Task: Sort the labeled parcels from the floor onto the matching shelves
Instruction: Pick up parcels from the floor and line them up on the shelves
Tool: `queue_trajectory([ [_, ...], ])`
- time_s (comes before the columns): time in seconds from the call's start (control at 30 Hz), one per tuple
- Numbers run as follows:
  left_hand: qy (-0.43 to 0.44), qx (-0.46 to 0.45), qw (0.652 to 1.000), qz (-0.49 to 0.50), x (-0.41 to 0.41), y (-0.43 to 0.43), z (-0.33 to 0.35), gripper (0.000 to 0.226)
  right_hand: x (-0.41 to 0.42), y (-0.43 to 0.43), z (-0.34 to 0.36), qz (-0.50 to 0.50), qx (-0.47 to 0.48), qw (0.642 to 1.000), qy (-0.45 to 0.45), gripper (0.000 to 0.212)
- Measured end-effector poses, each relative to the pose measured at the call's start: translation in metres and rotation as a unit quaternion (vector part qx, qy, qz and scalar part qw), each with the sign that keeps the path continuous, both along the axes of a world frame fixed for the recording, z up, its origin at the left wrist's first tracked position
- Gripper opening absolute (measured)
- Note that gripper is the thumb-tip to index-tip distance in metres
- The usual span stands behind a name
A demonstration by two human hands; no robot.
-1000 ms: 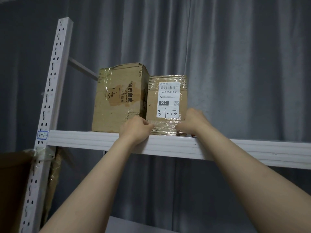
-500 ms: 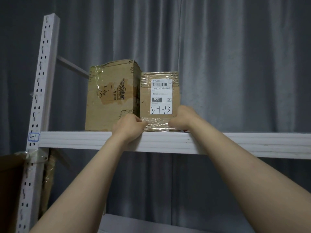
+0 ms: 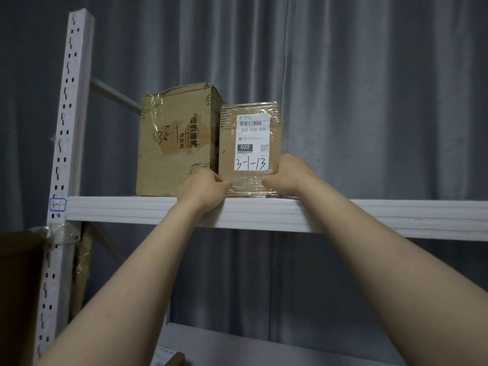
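Two parcels sat on one shelf [image 3: 369, 215], left hand [image 3: 202, 188] and right hand [image 3: 287, 175] held the labelled parcel [image 3: 249, 143], fingers seemingly clamped on its lower corners, second parcel [image 3: 177, 143] just beyond the left fingers.

Your small cardboard parcel [image 3: 249, 149] stands upright at the near edge of the white upper shelf [image 3: 343, 215]. Its shipping label [image 3: 252, 133] faces you, hand-marked 3-1-13 below the printed code 032-038-E01, and clear tape wraps its lower part. Your left hand [image 3: 203, 188] and right hand [image 3: 287, 173] grip its two lower corners. Just beside it on the left stands a taller brown parcel [image 3: 177, 143], scuffed, taped and pen-marked with a 3. A tag [image 3: 58, 206] reading 3-1 marks the shelf's left end.
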State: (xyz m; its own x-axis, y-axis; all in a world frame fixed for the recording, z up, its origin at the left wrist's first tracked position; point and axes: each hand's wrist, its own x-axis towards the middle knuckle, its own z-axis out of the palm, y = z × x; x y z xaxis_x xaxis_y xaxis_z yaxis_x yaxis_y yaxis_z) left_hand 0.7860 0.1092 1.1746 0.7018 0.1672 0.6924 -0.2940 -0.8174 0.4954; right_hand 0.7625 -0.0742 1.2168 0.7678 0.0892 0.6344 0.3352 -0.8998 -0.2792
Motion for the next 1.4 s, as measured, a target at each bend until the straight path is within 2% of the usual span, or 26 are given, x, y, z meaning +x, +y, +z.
queue_trajectory([
  [0.1, -0.015, -0.006, 1.0, 0.005, -0.002, -0.001, 0.0, 0.035, 0.002, 0.002, -0.001, -0.003, -0.015, 1.0, -0.006, 0.039],
  [0.3, -0.02, -0.005, 1.0, 0.011, -0.003, -0.002, -0.001, 0.037, 0.001, 0.003, -0.003, -0.024, -0.022, 0.999, -0.029, 0.018],
  [0.43, -0.036, -0.027, 0.999, 0.012, -0.006, -0.004, -0.003, 0.029, -0.002, 0.006, -0.003, -0.098, -0.05, 0.991, -0.074, 0.038],
  [0.6, -0.138, -0.079, 0.987, -0.012, -0.02, -0.007, -0.012, 0.027, -0.021, 0.011, -0.009, -0.125, -0.105, 0.968, -0.19, 0.03],
  [0.73, -0.18, -0.06, 0.981, -0.047, -0.032, -0.005, -0.03, 0.016, -0.042, 0.018, -0.021, -0.09, -0.157, 0.946, -0.268, 0.027],
  [0.87, -0.202, -0.006, 0.976, -0.083, -0.057, -0.011, -0.064, 0.031, -0.064, 0.032, -0.061, 0.019, -0.195, 0.912, -0.361, 0.025],
  [0.97, -0.205, 0.045, 0.974, -0.08, -0.075, -0.017, -0.095, 0.028, -0.077, 0.044, -0.104, 0.075, -0.209, 0.89, -0.399, 0.025],
  [1.17, -0.152, 0.12, 0.977, -0.088, -0.097, -0.016, -0.193, 0.033, -0.098, 0.036, -0.206, 0.105, -0.201, 0.93, -0.288, 0.031],
  [1.27, -0.081, 0.148, 0.98, -0.105, -0.114, -0.022, -0.252, 0.04, -0.104, 0.029, -0.266, 0.12, -0.203, 0.95, -0.204, 0.028],
  [1.4, 0.017, 0.173, 0.977, -0.127, -0.134, -0.031, -0.32, 0.04, -0.117, 0.019, -0.341, 0.133, -0.161, 0.973, -0.1, 0.023],
])
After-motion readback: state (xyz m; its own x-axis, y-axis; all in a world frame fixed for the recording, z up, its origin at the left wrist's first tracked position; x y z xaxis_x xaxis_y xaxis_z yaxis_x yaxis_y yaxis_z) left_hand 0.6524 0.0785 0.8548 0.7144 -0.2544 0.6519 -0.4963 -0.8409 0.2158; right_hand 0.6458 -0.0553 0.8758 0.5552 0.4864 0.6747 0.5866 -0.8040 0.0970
